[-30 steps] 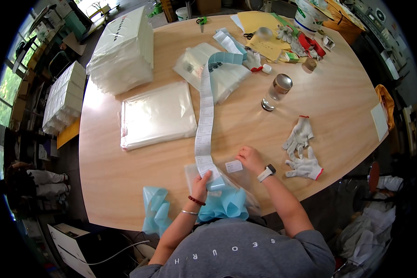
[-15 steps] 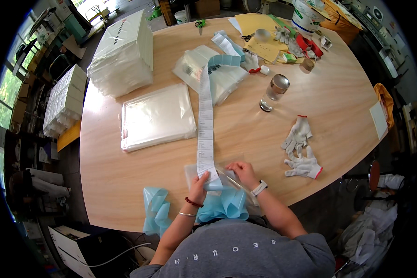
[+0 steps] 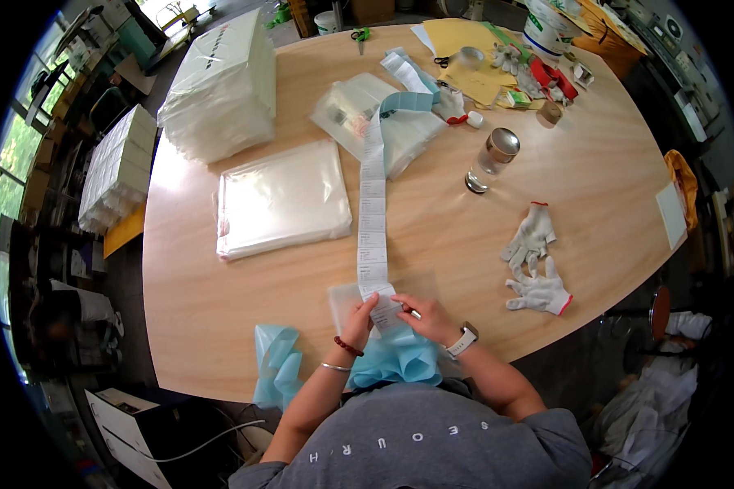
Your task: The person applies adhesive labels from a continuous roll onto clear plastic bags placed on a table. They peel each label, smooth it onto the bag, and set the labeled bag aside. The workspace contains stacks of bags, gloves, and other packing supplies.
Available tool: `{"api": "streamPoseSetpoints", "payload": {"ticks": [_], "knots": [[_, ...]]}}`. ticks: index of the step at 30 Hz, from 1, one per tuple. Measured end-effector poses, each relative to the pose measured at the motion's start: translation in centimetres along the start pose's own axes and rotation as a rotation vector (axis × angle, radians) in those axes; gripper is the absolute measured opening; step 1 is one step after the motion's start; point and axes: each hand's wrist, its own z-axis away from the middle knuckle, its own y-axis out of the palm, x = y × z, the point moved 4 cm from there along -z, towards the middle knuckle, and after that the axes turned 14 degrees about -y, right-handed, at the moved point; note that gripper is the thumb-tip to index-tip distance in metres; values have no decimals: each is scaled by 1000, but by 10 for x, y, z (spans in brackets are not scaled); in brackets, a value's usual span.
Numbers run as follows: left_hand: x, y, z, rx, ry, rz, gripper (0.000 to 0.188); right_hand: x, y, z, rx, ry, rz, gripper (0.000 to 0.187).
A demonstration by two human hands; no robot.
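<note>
A long strip of white printed labels (image 3: 373,220) runs down the table toward me from a blue-backed fold. My left hand (image 3: 359,322) is closed on the strip's near end, thumb on top. Beside it, my right hand (image 3: 428,319) is closed round a slim, light-coloured stick with a dark end, which looks like a pen (image 3: 410,311); its fingertips touch the label strip's edge. Below both hands lies a heap of looped light-blue backing strip (image 3: 395,360). A clear plastic bag (image 3: 344,303) lies under the hands, mostly hidden.
Left of the strip lies a stack of clear bags (image 3: 284,200), with a tall wrapped stack (image 3: 220,90) behind. More bags (image 3: 412,134) lie under the strip's far end. To the right are a glass jar (image 3: 492,159) and white gloves (image 3: 538,285). Another blue strip (image 3: 277,363) hangs over the near edge.
My right hand has moved left to the label strip, with the slim stick now showing in it. The strip's near end and my left hand have shifted slightly right and up.
</note>
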Motion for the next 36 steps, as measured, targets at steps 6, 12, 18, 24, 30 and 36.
{"api": "streamPoseSetpoints", "payload": {"ticks": [6,12,18,24,30,36], "knots": [[-3,6,4,-69,27,-28,29,11,-5,7,-145,-423,381,21],[-1,-2,7,-106,32,203,26,58,-31,20,-246,-502,224,15],[3,-5,9,-164,15,65,27,-58,-52,16,-469,159,9,9],[5,-7,6,-137,63,73,28,-73,-44,6,-410,166,99,11],[5,-4,9,-151,65,63,29,-65,-35,2,-351,99,257,10],[7,-8,8,-142,59,50,29,-45,-31,-6,-127,228,660,41]]}}
